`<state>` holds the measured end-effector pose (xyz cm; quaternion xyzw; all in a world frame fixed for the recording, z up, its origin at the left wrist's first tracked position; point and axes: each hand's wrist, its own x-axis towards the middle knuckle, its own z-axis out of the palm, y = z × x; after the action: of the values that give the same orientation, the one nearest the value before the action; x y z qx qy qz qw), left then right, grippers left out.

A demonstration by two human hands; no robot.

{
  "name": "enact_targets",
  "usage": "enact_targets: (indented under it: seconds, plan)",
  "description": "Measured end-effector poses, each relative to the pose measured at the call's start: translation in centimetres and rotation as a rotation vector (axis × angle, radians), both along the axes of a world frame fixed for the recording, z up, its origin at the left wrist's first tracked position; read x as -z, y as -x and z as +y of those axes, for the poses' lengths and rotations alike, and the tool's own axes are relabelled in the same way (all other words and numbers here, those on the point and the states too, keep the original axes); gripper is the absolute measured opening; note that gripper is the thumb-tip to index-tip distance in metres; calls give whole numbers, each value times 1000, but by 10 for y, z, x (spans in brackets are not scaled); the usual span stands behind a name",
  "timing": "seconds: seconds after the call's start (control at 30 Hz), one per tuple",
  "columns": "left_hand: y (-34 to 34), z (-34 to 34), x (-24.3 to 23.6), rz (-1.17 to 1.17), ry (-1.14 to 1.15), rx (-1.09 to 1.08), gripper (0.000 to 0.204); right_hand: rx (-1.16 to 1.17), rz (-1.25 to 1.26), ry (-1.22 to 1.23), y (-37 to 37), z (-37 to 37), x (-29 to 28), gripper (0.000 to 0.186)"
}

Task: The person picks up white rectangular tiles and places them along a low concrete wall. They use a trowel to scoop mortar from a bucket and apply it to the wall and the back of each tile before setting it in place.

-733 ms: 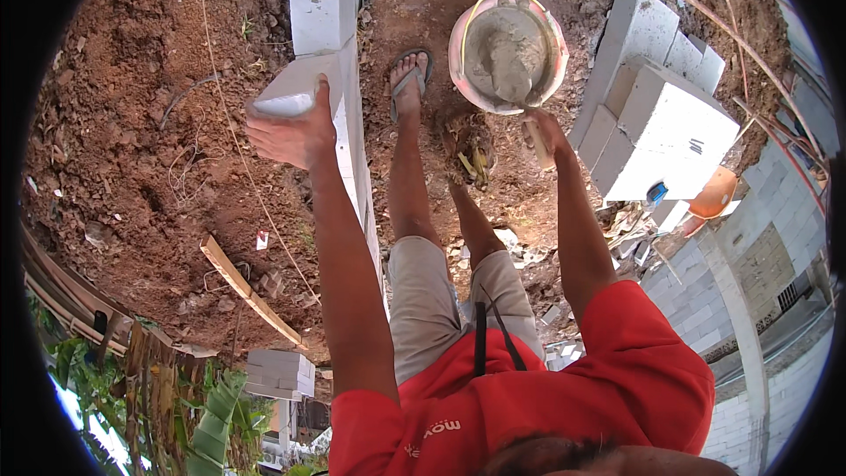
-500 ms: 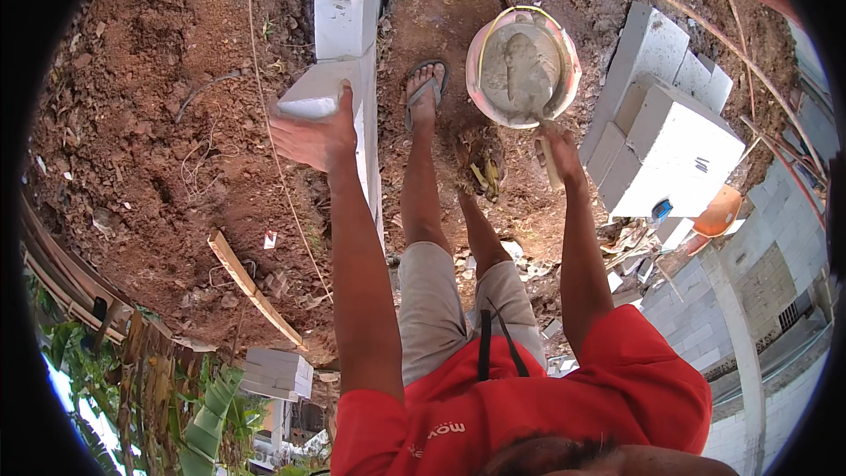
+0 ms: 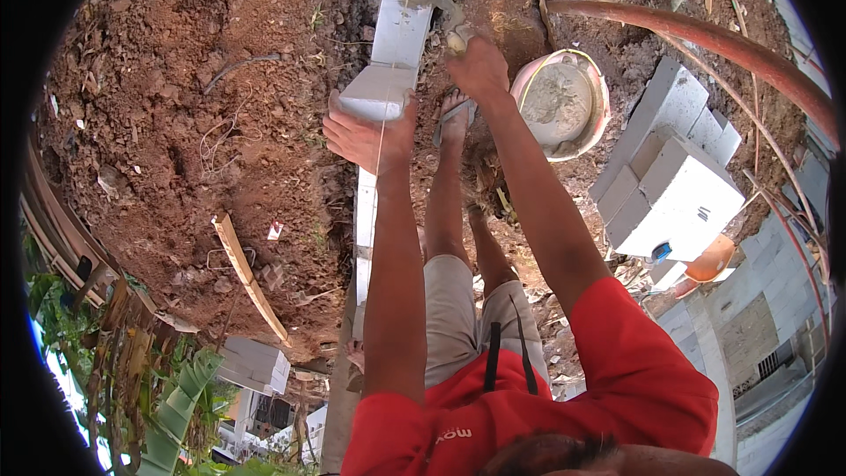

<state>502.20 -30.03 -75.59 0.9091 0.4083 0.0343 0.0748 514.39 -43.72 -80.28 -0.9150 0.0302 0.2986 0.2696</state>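
My left hand (image 3: 374, 134) grips the near end of a pale grey concrete block (image 3: 379, 88), with fingers on one side and thumb on the other. The block is at the row of white blocks (image 3: 398, 40); whether it rests on them I cannot tell. Out ahead, my right hand (image 3: 480, 69) is closed round the handle of a trowel (image 3: 451, 13). Its blade, coated with grey mortar, lies over the top of the row at the far end. A round pinkish-white bucket (image 3: 604, 110) of wet mortar stands right of my right forearm.
A thin string (image 3: 382, 141) runs along the block row. Stacked white blocks (image 3: 679, 198) stand at the right, below a curved reddish pole (image 3: 705, 31). Rough brown soil and a wooden strip (image 3: 247, 273) lie at the left. My sandalled foot (image 3: 455, 115) is beside the row.
My right hand has swung from beside the bucket up and left to the block row, bringing the trowel and mortar. My left hand still grips the block; the view has shifted.
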Motion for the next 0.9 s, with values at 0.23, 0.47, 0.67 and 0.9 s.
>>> enact_targets:
  seconds: [0.23, 0.47, 0.67, 0.9]
  plan:
    - [2, 4, -1, -97, -18, 11, 109, 29, -239, 69, 14, -11, 47, 46]
    - [-9, -3, -6, -104, 17, 33, 106, 125, -156, 158, 46, -17, 118, 50]
    - [-6, -1, 1, -153, -12, 56, 105, 107, -114, 186, 52, -58, 50, 48]
    - [2, 6, -2, -143, -53, 41, 105, -96, 228, -193, -21, -30, 9, 53]
